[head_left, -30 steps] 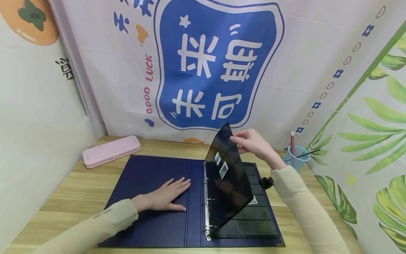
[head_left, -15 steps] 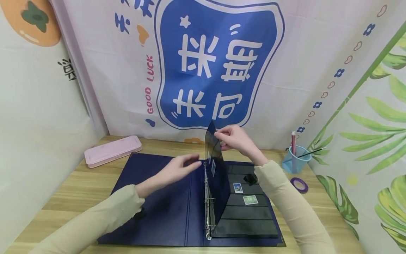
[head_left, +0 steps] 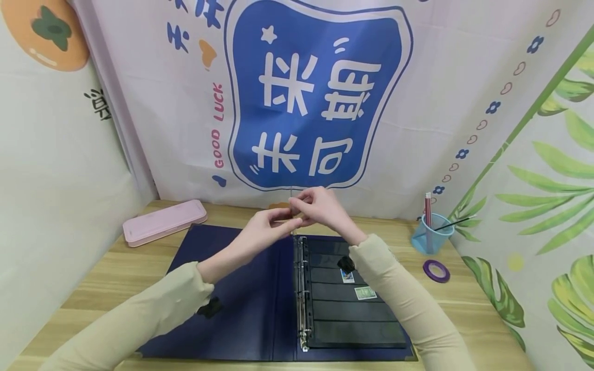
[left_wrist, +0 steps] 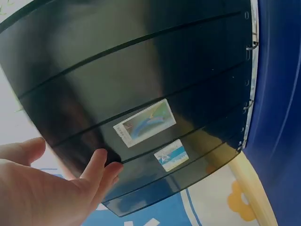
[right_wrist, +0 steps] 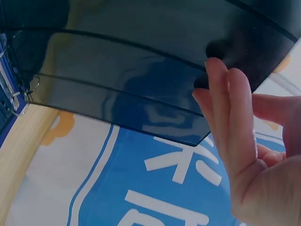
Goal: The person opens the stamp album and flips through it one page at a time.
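Page, left wrist view: the black page [left_wrist: 136, 70] stands up on metal rings [left_wrist: 248, 105], and its left side shows a long stamp [left_wrist: 146, 123] and a small blue-and-white stamp [left_wrist: 171, 155] farther off.
Left hand, left wrist view: the left hand [left_wrist: 51, 188] is at the page's free top edge, thumb and fingers spread with a gap between; I can't tell if the tips press the page.
Right hand, right wrist view: the right hand [right_wrist: 249, 165] pinches the page by its top edge, close to the far corner, with long fingers on the right side.
Far edge, right wrist view: the page's far edge is near the wall banner [head_left: 320, 121].
Album, head view: the blue album [head_left: 246, 309] lies open on the wood table [head_left: 102, 278]; its wide left cover is flat, left of the page.
Under page, head view: right of the rings lies another black page [head_left: 348, 310] with a blue stamp [head_left: 347, 276] and a green stamp [head_left: 365, 293].
Room, head view: the pink case [head_left: 164, 222] sits far left, just past the cover; the blue cup [head_left: 432, 239] with pencils [head_left: 429, 208] and the purple roll [head_left: 439, 280] are right, well apart from the page.
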Demonstrator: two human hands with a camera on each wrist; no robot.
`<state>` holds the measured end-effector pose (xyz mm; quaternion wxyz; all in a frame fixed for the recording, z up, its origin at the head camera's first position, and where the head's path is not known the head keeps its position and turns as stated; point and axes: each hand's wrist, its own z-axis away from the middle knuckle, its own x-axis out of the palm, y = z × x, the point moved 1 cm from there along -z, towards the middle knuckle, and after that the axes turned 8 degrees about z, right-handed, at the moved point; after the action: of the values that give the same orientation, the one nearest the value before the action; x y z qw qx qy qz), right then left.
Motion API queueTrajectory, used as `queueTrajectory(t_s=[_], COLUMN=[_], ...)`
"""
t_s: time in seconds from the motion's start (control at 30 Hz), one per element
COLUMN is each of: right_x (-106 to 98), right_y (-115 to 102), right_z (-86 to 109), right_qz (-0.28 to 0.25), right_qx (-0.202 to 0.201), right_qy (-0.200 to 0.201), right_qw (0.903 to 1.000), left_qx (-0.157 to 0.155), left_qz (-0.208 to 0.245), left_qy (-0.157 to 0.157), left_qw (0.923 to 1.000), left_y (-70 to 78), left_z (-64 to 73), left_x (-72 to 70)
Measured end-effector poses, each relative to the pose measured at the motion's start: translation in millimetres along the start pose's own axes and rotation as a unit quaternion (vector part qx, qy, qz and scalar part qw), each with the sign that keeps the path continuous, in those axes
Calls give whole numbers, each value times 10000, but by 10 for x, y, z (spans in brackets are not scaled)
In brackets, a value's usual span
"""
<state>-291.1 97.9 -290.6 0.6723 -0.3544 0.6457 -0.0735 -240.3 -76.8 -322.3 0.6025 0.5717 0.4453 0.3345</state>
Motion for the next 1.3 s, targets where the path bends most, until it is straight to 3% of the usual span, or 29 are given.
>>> queueTrajectory(t_s=[0.2,0.3,0.5,0.67,0.9,1.03,1.3], right_x=[77,104,124,166,303,361,395], right_y=[12,106,409,783,1457,1788,2151], right_z=[26,42,103,239,496,605,784], right_qz=[-815,-906,-241,190,121,390,975], right_qx=[83,51,-51,3,-28,-106,-32], right_qy=[-268,-196,218,447,208,181,-10], right_qw=[9963,9957,9995,9988,9997,9990,9952], left_qx=[-148,-190,-386,-638,-986,-1242,-1752], left_qz=[89,36,198,122,-154,-105,-667], left_qy=[239,290,473,580,657,691,919], left_qw=[9996,9994,9979,9962,9928,9898,9780], left_y=[-48,-91,-215,-379,-698,-920,-1296], left_z=[43,78,189,327,516,571,614], left_x=[-107,-193,-434,-648,-909,-1023,-1081])
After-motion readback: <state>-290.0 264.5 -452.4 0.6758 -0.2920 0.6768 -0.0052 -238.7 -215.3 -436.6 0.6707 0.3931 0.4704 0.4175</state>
